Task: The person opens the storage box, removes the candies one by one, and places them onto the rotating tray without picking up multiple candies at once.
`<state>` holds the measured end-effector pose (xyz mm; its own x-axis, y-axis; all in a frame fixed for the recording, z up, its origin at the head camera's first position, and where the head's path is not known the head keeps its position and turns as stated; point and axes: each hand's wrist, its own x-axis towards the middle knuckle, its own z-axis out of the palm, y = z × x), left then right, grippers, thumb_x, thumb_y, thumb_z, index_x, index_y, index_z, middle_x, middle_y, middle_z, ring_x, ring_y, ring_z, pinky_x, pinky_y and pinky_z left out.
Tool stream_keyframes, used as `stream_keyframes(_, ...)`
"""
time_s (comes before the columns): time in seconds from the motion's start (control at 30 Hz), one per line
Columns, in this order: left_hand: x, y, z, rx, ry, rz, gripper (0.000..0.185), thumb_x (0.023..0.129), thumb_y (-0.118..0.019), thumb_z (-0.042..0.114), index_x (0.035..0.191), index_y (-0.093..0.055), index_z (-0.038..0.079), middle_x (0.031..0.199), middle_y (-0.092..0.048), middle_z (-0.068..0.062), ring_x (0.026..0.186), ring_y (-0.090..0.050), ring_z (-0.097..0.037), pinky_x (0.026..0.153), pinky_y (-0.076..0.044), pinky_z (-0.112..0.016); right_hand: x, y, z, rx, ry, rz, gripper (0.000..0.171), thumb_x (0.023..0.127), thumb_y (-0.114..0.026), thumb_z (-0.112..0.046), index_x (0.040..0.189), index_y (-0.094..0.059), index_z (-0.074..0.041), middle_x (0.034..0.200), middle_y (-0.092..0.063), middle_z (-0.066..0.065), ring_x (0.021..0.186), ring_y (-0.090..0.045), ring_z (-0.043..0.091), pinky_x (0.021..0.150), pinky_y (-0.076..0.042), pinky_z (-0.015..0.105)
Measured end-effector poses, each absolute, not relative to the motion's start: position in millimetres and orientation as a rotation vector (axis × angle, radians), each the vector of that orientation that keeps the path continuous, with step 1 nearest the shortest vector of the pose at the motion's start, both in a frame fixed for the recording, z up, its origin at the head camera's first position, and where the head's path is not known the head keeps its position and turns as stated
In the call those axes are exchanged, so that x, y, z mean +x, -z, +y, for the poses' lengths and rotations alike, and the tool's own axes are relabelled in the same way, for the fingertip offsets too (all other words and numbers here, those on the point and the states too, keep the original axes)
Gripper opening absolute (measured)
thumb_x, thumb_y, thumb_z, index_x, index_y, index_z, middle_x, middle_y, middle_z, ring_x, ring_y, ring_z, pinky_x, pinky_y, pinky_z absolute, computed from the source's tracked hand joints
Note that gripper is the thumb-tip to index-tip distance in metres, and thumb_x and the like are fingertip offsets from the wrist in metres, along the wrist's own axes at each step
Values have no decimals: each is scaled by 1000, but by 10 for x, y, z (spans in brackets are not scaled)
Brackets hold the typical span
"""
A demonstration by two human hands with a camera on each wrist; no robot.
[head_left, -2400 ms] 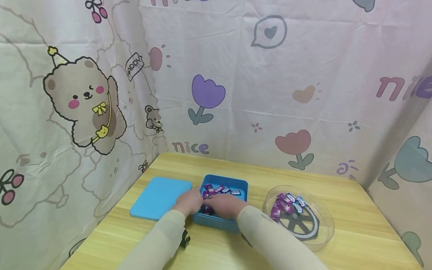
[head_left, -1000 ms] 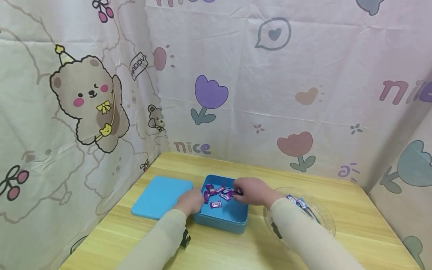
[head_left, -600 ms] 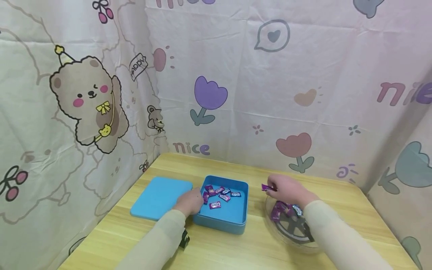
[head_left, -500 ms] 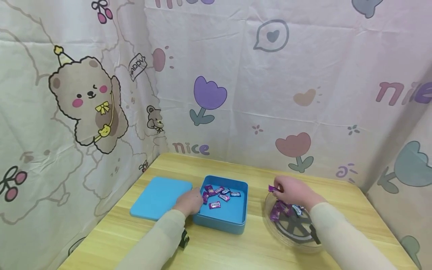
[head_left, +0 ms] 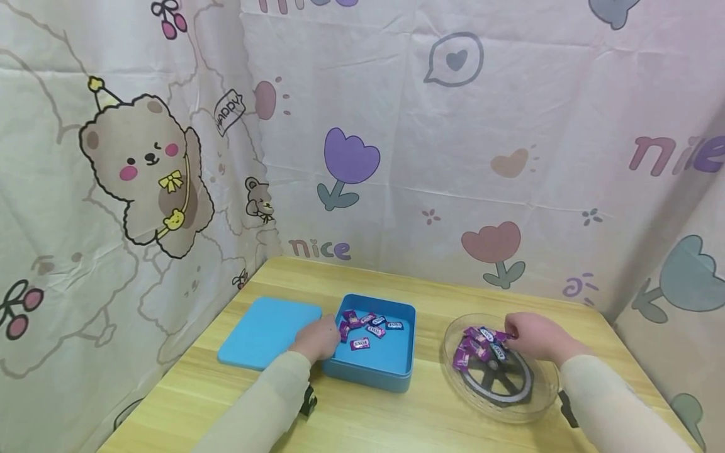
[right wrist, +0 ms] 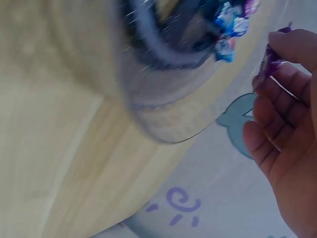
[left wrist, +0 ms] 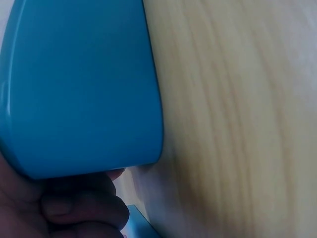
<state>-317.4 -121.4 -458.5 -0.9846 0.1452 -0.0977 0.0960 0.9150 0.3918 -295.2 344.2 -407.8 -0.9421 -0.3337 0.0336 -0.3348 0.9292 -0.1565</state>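
Note:
A blue box stands mid-table with several purple and blue wrapped candies at its far end. My left hand holds the box's left wall, and its fingers are curled beside the blue lid. My right hand hovers over the clear plate and pinches a purple candy at its fingertips. Several more candies lie on the plate's far left part, above a black wheel pattern.
The flat blue lid lies on the wooden table just left of the box. Printed fabric curtains close in the table at the back, left and right. The table's right edge runs close to the plate.
My right hand lifted a purple candy out of the blue box and carried it rightward, down over the clear plate. My left hand stayed on the box.

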Motion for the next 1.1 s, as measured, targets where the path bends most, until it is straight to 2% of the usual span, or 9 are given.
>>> stream_keyframes(0.23,-3172,4568,-1207,192,-595,2950,29,102,-50,15,121,-59,-6,97,-61,-9,80,-53,-26,69,-50,-42,-2853,4195,3561,456,-241,-3182,21,80,-75,-5,80,-57,-16,72,-53,-5,69,-50,16,64,-46,36)
stream_keyframes(0.47,-3159,4559,-1203,186,-586,2956,32,102,-51,15,124,-58,-7,103,-63,-11,83,-54,-26,71,-51,-42,-2850,4274,3600,446,-173,-3179,20,76,-73,0,83,-59,-14,75,-56,-4,70,-51,17,67,-49,40)
stream_keyframes(0.8,-3152,4549,-1198,197,-578,2951,32,101,-52,14,125,-57,-7,104,-63,-11,82,-54,-26,70,-51,-41,-2858,4332,3637,474,-115,-3142,24,75,-77,-5,88,-61,-18,82,-58,-4,74,-55,16,72,-54,46)
stream_keyframes(1.1,-3158,4558,-1204,185,-576,2955,33,102,-50,14,126,-57,-8,109,-64,-13,83,-54,-26,73,-52,-43,-2834,4197,3433,486,-223,-3142,17,81,-75,-9,87,-60,-15,78,-57,-6,72,-53,14,69,-51,41)
